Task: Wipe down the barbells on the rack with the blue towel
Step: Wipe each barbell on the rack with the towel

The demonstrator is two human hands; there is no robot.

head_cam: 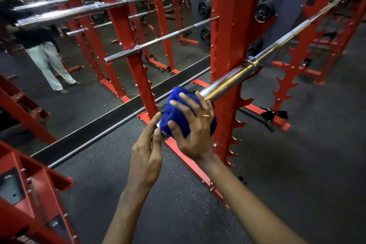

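Looking down through the head camera, I have the dark floor [297, 164] filling most of my feed, a matte rubber surface with fine pale specks. Rising from it is the rack [229, 45], made of glossy red-painted steel box uprights whose front edges are cut into rows of hooked, flame-shaped teeth. To the left, a wall mirror [89, 95] repeats the red posts and several chrome bars. Black round weight plates [264, 12] hang on a grey panel behind the upright. The barbell [231, 81] lies across the rack's teeth and slopes down from the upper right toward me. Its thin shaft widens at a collar into a thick, smooth, polished sleeve that throws yellow and white glints. The blue towel [178, 105] is bunched round the near end of that sleeve, a plush, deep-pile cloth in saturated cobalt. My right hand [196, 128] grips it from above, with the fingers spread and curled over the cloth and the thumb tucked beneath, so towel and sleeve are clasped together. My left hand [145, 156] sits just beside it, with the fingers nearly straight and close together. Its index and thumb tips touch the bare chrome end that pokes out below the towel. A thin gold ring [206, 115] shows on one right-hand finger.
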